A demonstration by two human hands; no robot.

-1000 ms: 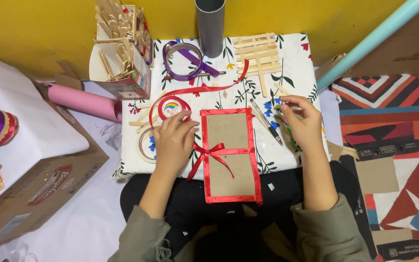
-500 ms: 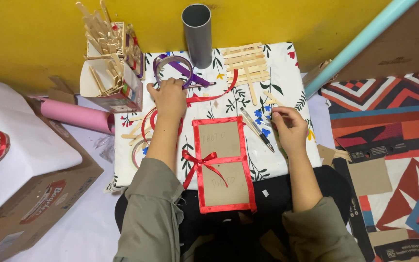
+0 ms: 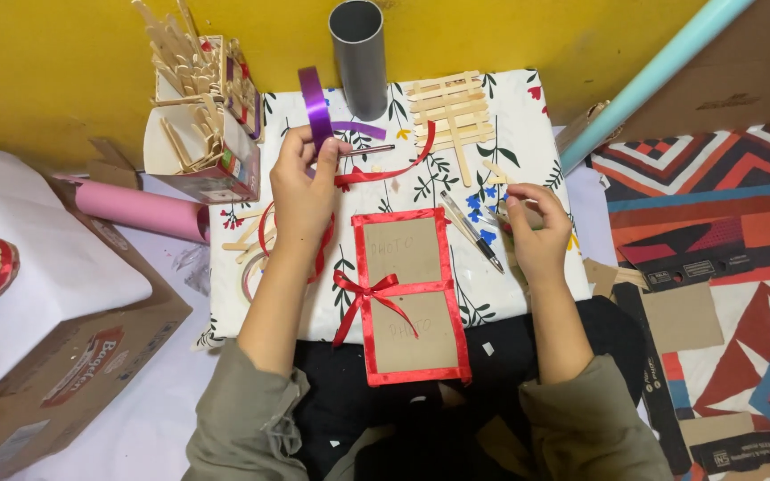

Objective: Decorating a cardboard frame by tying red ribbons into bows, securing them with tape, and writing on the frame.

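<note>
**One head camera, looking straight down**

The single view comes from the person's head, aimed almost straight down at the floral cloth (image 3: 421, 191) over their lap. It sits close: both forearms enter from 6 o'clock. The yellow wall (image 3: 64, 80) lies at 12 o'clock, a cardboard box (image 3: 73, 365) at 8 o'clock, a patterned mat (image 3: 715, 223) at 3 o'clock.

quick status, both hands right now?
Left hand: closed, holding up the purple ribbon.
Right hand: fingers curled, resting on the floral cloth; cannot tell whether it holds anything.
</note>
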